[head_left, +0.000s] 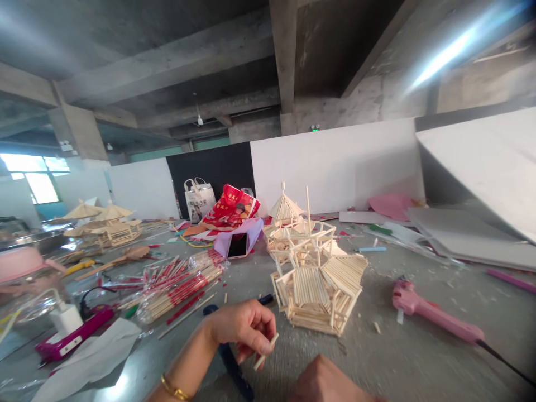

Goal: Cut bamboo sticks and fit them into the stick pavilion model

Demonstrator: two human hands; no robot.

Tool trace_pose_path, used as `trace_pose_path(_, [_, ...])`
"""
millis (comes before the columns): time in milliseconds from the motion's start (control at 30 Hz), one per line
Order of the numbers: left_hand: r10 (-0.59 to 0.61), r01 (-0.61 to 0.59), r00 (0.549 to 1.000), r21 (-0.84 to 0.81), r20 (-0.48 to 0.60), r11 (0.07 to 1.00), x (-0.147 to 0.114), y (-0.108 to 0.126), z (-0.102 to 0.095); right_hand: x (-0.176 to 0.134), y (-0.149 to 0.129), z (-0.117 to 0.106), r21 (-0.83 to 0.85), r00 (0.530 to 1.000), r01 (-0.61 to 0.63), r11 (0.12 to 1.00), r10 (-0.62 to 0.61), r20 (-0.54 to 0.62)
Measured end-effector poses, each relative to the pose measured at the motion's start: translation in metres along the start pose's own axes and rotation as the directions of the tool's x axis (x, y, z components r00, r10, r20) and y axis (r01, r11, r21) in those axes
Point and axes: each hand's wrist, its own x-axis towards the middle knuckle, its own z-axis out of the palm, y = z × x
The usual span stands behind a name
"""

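My left hand [245, 326] pinches a short wooden stick [266, 352] between thumb and fingers, low in the middle of the view. My right hand [324, 382] shows only as its back at the bottom edge; its fingers are hidden. Just beyond both hands stands a small pavilion model [318, 285] built of wooden sticks, about a hand's width from the left hand. A pink glue gun [431, 315] lies on the grey floor to the right of the model. A dark blue tool [232, 363] lies under the left hand.
Packs of bamboo chopsticks [180, 285] lie to the left, next to a phone [238, 245] in a purple case. A pink power strip [69, 338], white paper [90, 357], finished stick models [111, 226], bags [228, 209] and white boards [469, 234] surround the spot.
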Motion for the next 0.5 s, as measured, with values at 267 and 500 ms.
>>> trace_pose_path(267, [0.008,-0.008,1.000,0.007,-0.019,1.000,0.000,0.000,-0.001,0.007,0.007,0.015,-0.167,0.998,0.053,0.984,-0.046,0.049])
trace_pose_path(500, [0.031,-0.032,0.999,-0.012,-0.036,0.999,-0.001,0.002,0.001,0.011,0.012,0.026,-0.068,0.999,0.009,0.998,-0.005,0.048])
